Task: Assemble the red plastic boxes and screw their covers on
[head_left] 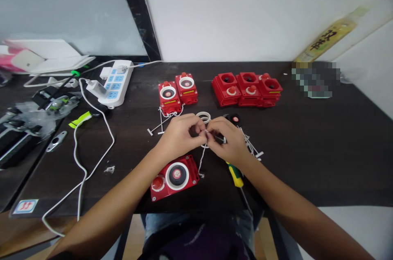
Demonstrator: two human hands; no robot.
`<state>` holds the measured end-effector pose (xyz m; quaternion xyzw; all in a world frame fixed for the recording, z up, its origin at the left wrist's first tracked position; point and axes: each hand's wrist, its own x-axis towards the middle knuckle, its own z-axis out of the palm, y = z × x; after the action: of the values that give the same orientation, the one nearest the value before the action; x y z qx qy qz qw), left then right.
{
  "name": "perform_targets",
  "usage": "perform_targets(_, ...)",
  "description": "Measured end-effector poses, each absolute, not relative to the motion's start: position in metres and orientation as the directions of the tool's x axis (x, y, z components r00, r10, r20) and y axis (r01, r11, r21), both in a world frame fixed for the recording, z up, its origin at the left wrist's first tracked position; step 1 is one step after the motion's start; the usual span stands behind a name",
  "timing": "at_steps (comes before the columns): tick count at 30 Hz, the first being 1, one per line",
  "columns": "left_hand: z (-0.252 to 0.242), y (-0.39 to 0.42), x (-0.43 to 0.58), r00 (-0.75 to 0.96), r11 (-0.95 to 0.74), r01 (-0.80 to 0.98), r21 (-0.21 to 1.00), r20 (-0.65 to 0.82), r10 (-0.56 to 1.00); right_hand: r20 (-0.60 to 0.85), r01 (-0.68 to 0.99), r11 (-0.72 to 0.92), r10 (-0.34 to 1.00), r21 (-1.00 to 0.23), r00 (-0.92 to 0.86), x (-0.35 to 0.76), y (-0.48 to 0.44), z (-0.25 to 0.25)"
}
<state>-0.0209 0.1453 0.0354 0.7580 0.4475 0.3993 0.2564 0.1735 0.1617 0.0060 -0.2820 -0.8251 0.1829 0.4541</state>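
We have both hands drawn in close at the middle of the desk (322,161), and the work in hand sits right at the fingertips. Our left hand (176,137) and right hand (227,141) are narrow, pinched toward each other on a thin white cord (201,161). The cord drops toward 6 o'clock from the fingers and ends just beside a red box (174,178), which lies face up near the desk's front edge. The right hand also seems to hold a small dark piece (219,139), but the fingers hide too much for us to say what it is. A white ring (203,117) stands at 12 o'clock, partly behind the fingers; we cannot tell whether it touches them.

A screwdriver (235,174) with a yellow and green handle lies at 5 o'clock, just below the right hand. White plastic tags (251,147) fan out at 3 o'clock, and more tags (159,127) lie at 10 o'clock. Farther off, two red units (178,94) stand at 12 o'clock and a joined row of red units (247,89) at 1 o'clock. A power strip (115,84) sits at 10 o'clock, its white cable (92,129) looping toward us.
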Motion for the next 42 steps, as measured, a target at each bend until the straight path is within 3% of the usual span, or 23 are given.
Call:
perform_targets(5,0.0367,0.1443,-0.0197,0.274,-0.454,0.488,0.745,0.363,0.891,0.690,0.319,0.813,0.582,-0.487,-0.431,0.1730,0.1619,0.0045)
perform_targets(15,0.0394,0.1439,-0.0200,0.235,-0.404,0.454,0.794,0.331,0.914,0.621,0.249,0.735,0.671,-0.631,-0.406,0.1748,0.1603,0.0079)
perform_targets(23,0.0398,0.1436,-0.0201,0.245,-0.376,0.422,0.825,0.295,0.924,0.646,0.273,0.773,0.630,-0.572,-0.430,0.1765,0.1611,0.0083)
perform_targets(33,0.0397,0.1437,-0.0195,0.240,-0.366,0.405,0.838,0.288,0.927,0.591,0.259,0.723,0.679,-0.641,-0.435,0.1787,0.1608,0.0091)
perform_targets(39,0.0396,0.1442,-0.0196,0.238,-0.357,0.397,0.846,0.281,0.930,0.631,0.261,0.764,0.638,-0.589,-0.442,0.1781,0.1609,0.0100)
perform_targets(42,0.0403,0.1441,-0.0195,0.237,-0.356,0.398,0.846,0.280,0.930,0.585,0.250,0.709,0.693,-0.659,-0.422,0.1778,0.1602,0.0091)
